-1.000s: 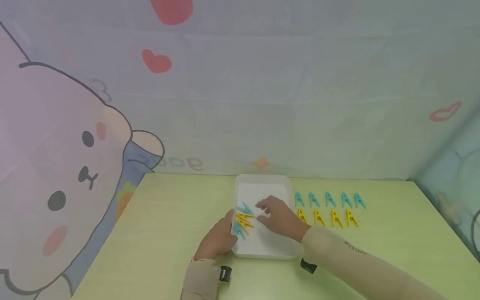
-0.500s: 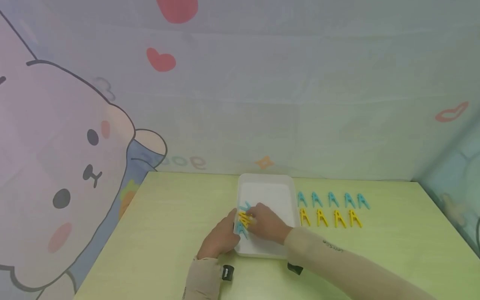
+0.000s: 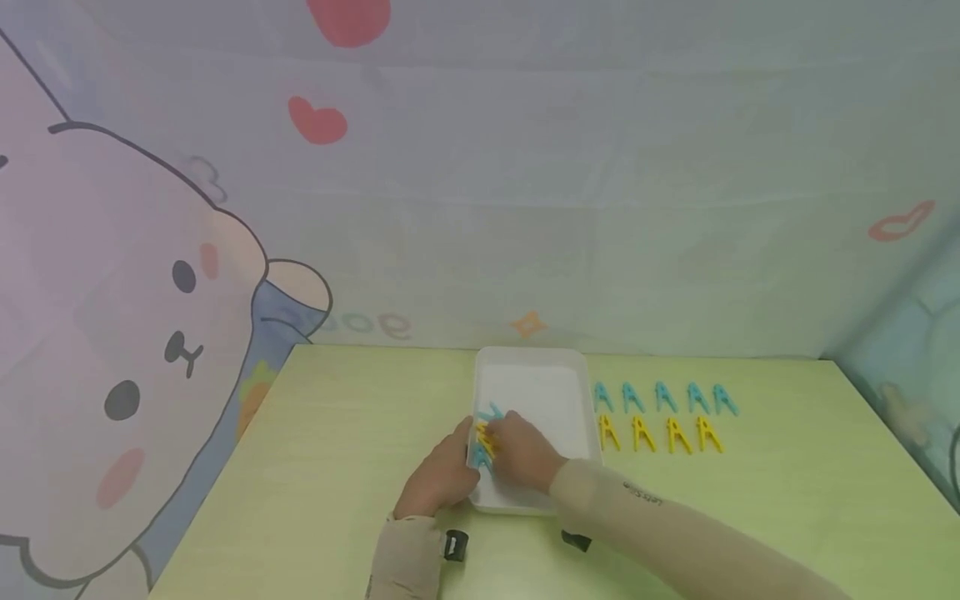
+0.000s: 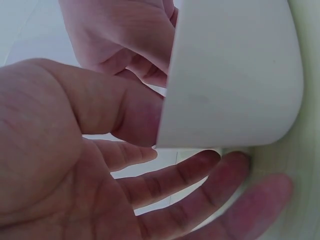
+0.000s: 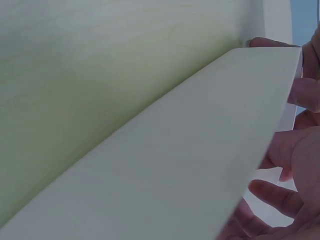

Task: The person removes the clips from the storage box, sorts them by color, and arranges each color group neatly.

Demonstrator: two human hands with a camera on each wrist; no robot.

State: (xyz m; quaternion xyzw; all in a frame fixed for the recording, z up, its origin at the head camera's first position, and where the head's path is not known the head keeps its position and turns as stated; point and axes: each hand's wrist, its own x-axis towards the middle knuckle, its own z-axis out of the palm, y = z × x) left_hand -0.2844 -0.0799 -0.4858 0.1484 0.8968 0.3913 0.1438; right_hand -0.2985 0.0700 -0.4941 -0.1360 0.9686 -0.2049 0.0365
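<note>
A white plastic tray (image 3: 536,387) holds a few clothespins along its left wall. A blue clothespin (image 3: 491,412) and a yellow clothespin (image 3: 486,442) show there, with another blue clothespin (image 3: 481,458) nearer me. My left hand (image 3: 444,471) grips the tray's left side; in the left wrist view, the thumb (image 4: 132,112) lies at the rim and the fingers spread outside the wall. Reaching into the tray, my right hand (image 3: 521,450) has its bent fingers right at the yellow clothespin. Its fingertips are hidden, so I cannot tell whether it pinches one.
On the table (image 3: 360,417), right of the tray, several blue clothespins (image 3: 666,397) stand in a back row. Several yellow clothespins (image 3: 642,435) form a row in front of them. A printed cloth (image 3: 600,167) hangs behind the table.
My right hand has moved left and down from above the tray onto the yellow clothespins, partly covering them. My left hand stays at the tray's left side.
</note>
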